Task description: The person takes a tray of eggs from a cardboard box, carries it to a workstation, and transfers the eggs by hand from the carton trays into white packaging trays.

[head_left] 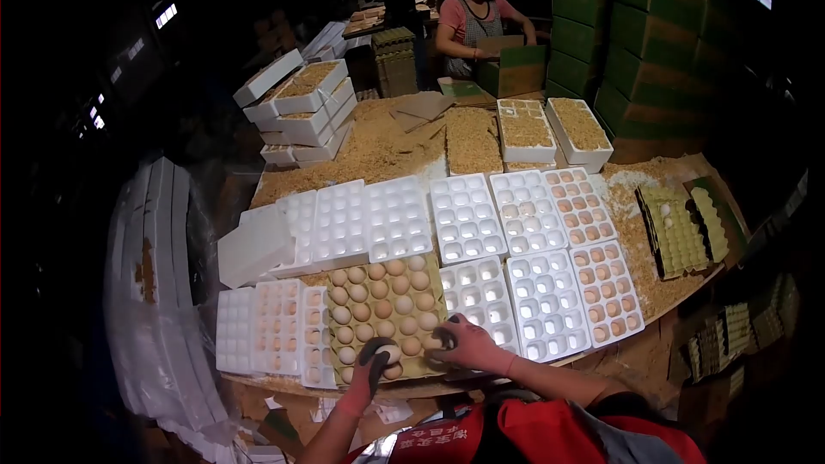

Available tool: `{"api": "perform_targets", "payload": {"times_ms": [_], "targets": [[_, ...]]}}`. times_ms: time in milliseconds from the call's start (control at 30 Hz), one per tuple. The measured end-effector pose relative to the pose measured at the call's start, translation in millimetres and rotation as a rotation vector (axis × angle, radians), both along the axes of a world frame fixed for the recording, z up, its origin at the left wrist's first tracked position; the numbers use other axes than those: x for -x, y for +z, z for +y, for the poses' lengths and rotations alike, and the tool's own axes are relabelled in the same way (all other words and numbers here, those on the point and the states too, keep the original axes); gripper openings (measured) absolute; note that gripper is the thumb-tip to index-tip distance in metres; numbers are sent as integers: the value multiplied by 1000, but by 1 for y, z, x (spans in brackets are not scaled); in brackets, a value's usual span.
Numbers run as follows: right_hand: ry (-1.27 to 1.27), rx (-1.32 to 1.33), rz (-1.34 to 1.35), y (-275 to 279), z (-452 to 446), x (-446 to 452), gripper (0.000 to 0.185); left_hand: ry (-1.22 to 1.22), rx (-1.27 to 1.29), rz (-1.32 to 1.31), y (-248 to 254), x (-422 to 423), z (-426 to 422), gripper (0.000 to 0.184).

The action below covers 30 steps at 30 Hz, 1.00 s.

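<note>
Both hands wear pinkish gloves with dark fingers. My left hand point(369, 369) is at the lower part of the egg tray point(351, 271), its fingers closed round an egg point(391, 352). At the tray's lower right edge, my right hand point(464, 345) has its fingers curled over an egg point(436, 344), which they partly hide. Rows of pale and brown eggs point(384, 309) sit in the tray. To its left are white foam trays point(280, 326) holding eggs; to its right stands a white foam tray point(481, 296) with cups that look unfilled.
More foam trays point(464, 216) line the table behind. Sawdust-filled foam boxes point(526, 131) and stacked boxes point(309, 112) stand farther back. At right lies a pulp tray point(675, 228) with a few eggs. A person point(481, 21) stands behind an open carton point(520, 69), near tall green cartons point(644, 51).
</note>
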State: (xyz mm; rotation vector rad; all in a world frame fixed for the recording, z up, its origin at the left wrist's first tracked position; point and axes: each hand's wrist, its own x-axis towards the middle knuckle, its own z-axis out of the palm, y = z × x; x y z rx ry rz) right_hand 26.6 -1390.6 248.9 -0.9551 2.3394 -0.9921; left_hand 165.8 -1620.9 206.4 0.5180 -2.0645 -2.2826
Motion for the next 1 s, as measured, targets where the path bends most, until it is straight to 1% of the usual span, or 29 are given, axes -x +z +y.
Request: {"api": "perform_targets", "payload": {"times_ms": [33, 67, 100, 133, 167, 200, 233, 267, 300, 333, 367, 400, 467, 500, 533, 567, 600, 667, 700, 733, 767, 800, 833, 867, 900, 933, 967, 1000], "targets": [[72, -95, 159, -8, -8, -3, 42, -17, -233, 10, 4, 7, -2, 36], [149, -193, 317, -24, -14, -4, 43, -70, 14, 23, 10, 15, -1, 36], [225, -290, 480, -35, -18, -3, 45, -195, 419, 44, 29, 30, 11, 36], [195, -226, 441, -36, -18, 2, 47, -320, 816, 62, 41, 36, 25, 39], [168, -169, 388, -35, -16, 9, 50, -315, 1132, 171, 11, 41, 22, 43], [93, -64, 181, -21, -8, 16, 51, -322, 1438, 265, -24, 32, 20, 49], [-32, 96, 59, -32, 3, 25, 49, -417, 1495, 193, -14, 31, 23, 53], [-248, 245, -617, -17, 13, 33, 50, -518, 1540, 116, 0, 46, 22, 58], [-339, 508, -830, -22, 22, 40, 48, -448, 1406, 123, 1, 44, 18, 52], [-302, 493, -691, -13, 23, 43, 49, -388, 1244, 69, 10, 45, 14, 49], [-219, 347, -536, -18, 20, 51, 54, -236, 944, -30, 23, 41, 11, 41], [-79, 332, -2, -34, 10, 52, 56, -55, 478, -34, 14, 33, 0, 44], [-2, -79, 341, 2, -17, 36, 55, -83, 633, 34, 14, 36, -13, 47], [75, -203, 422, -5, -30, 37, 52, -100, 707, 71, 15, 38, -17, 49], [115, -282, 514, -25, -43, 38, 44, -117, 779, 117, 17, 44, -17, 51], [110, -302, 564, -39, -55, 37, 39, -140, 846, 172, 18, 53, -13, 53], [99, -332, 612, -45, -61, 36, 33, -177, 1198, 61, 38, 61, 7, 46], [144, -281, 536, -32, -57, 40, 26, -441, 1680, -10, 19, 83, 15, 40], [81, -190, 409, -17, -42, 44, 36, -442, 1660, 17, 15, 90, 14, 43], [-42, -29, 141, -15, -29, 56, 40, -436, 1644, 31, 12, 92, 11, 46], [-155, 137, -135, -15, -11, 67, 44, -438, 1581, 26, 22, 93, 11, 46], [-257, 302, -417, -15, 9, 77, 48, -367, 1523, 82, 30, 89, 10, 37], [-454, 448, -808, -17, 34, 94, 54, -237, 1214, 41, 27, 83, 5, 34], [-576, 428, -629, -24, 50, 111, 56, -108, 905, 4, 25, 81, 3, 32], [-615, 427, -213, -69, 60, 135, 57, -158, 740, 102, 36, 80, 15, 39], [-604, 349, -183, -77, 62, 150, 53, -203, 574, 191, 48, 77, 32, 47], [-494, 125, 14, -77, 60, 156, 53, -187, 299, 134, 44, 85, 50, 60], [-376, -87, 217, -76, 56, 161, 54, -185, 298, 134, 34, 91, 62, 53]]}}
